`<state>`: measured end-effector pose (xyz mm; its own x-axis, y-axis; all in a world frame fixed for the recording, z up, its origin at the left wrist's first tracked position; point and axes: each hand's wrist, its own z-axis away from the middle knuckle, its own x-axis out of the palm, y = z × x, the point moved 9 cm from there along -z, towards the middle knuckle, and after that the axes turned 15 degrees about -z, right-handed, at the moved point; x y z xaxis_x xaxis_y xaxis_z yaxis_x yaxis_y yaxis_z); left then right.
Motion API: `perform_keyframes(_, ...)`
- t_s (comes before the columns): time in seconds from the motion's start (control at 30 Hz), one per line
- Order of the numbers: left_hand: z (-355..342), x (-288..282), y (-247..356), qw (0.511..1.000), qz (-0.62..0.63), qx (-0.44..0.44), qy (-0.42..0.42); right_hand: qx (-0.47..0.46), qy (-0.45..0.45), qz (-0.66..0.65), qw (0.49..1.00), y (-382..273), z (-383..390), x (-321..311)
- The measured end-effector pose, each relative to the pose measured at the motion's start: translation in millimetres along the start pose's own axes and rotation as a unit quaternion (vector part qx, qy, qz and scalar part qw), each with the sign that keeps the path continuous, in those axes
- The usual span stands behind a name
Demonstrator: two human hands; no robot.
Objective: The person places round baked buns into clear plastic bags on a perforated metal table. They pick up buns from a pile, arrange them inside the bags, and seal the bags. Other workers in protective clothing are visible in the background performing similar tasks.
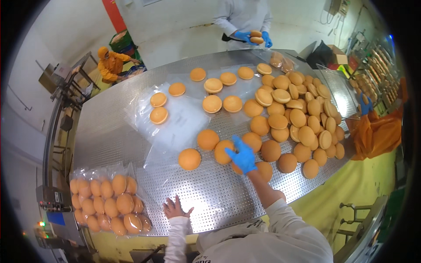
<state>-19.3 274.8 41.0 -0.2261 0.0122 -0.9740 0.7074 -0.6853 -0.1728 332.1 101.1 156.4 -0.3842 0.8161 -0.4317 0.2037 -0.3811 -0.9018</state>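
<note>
My right hand (240, 155), in a blue glove, has its fingers apart over a round golden bun (222, 151), seemingly touching it; whether it bears on it I cannot tell. More buns (208, 139) lie beside it, and a large heap (307, 127) covers the right of the perforated metal table (109, 131). My left hand (176, 208), ungloved, is spread open at the table's near edge, right of several clear bags packed with buns (107, 204). Clear empty bags (175, 127) lie flat across the middle, with scattered buns on and around them.
A co-worker (241, 19) across the table holds buns in blue gloves. A person in orange (112, 65) crouches by crates at the back left. A machine (61, 219) stands at left, orange cloth (375, 136) and racks of buns (379, 74) at right, a metal frame (355, 219) below.
</note>
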Motion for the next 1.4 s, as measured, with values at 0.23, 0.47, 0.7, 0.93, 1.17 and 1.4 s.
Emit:
perform_keyframes(0.23,87,-22,114,0.988,0.137,0.044,-0.061,-0.124,0.013,0.225,0.966,1,114,-107)
perform_keyframes(0.47,94,-27,66,0.966,0.052,0.249,0.042,-0.133,-0.126,0.189,0.965,103,221,-133)
perform_keyframes(0.7,86,-12,58,0.995,0.040,0.089,-0.014,-0.070,-0.048,0.100,0.991,82,98,-81)
perform_keyframes(0.93,99,-41,87,0.955,0.252,0.135,0.076,0.193,0.082,-0.055,0.976,112,-4,-112)
perform_keyframes(1.17,148,-5,16,0.942,0.040,0.269,0.197,0.202,0.186,-0.097,0.957,154,-42,-131)
perform_keyframes(1.4,133,-10,3,0.931,0.042,0.315,0.179,0.227,0.139,-0.082,0.961,145,-37,-76)
